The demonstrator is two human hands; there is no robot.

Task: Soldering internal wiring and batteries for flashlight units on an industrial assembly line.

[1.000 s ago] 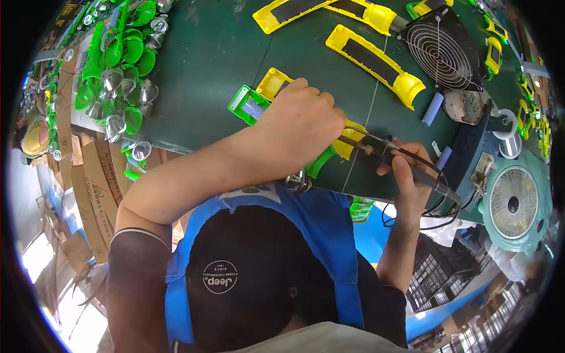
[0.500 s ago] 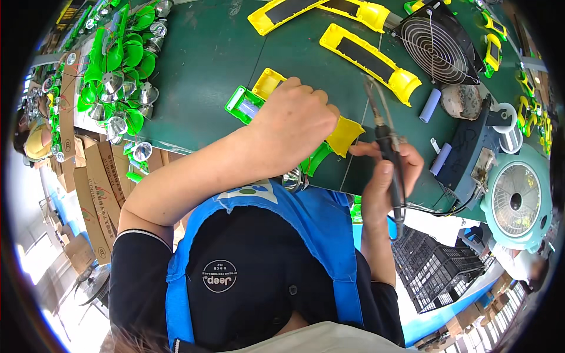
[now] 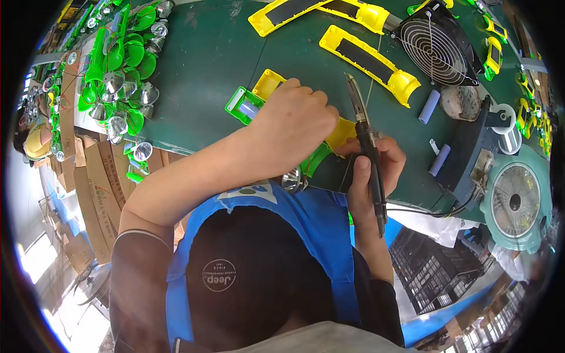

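1. Green tabletop (image 3: 200, 70) under everything, folks, and we're using the loose yellow housing (image 3: 369, 63) with the black panel as our landmark.
2. Our right hand (image 3: 385, 167) is wrapped around a dark soldering iron (image 3: 369, 153), on our side of that housing, metal tip aimed up toward it.
3. Our left hand (image 3: 297, 120) sits left of the housing and closer to us, knuckles up. Fingers are curled underneath, so we honestly can't tell whether they're clenched on something or just pressing.
4. Poking out from under that hand, also left and nearer us than the housing: a green casing (image 3: 233, 106) with a bluish cell (image 3: 248, 109) inside, plus a yellow shell (image 3: 266, 81) beside it.
5. Right of the housing we've got a black fan (image 3: 432, 50) and two purple-blue cylinders (image 3: 429, 106).
6. Way left of it, a heap of green torch parts (image 3: 120, 70) and shiny reflectors (image 3: 112, 82).
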